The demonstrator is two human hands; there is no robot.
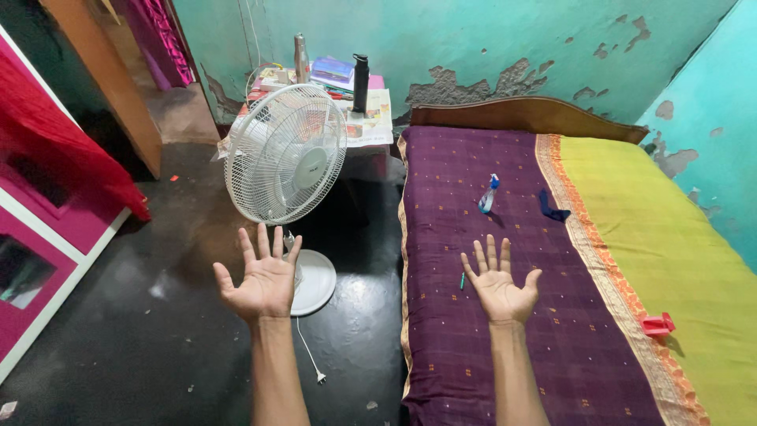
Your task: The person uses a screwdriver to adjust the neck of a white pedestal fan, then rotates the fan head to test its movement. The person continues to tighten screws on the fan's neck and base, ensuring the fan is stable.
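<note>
1. The left hand (264, 284) was held palm up, fingers (263, 241) spread wide and empty.
2. The right hand (498, 285) was the same over the bed (505, 355), gripping nothing.
3. The fan (285, 154) stood just beyond the left fingertips, untouched, its plug (320, 379) loose on the floor (142, 331).
4. A spray bottle (488, 194) and dark cloth (552, 208) lay beyond the right fingers, a green pen (462, 281) just left of them; no handling looked begun.
</note>
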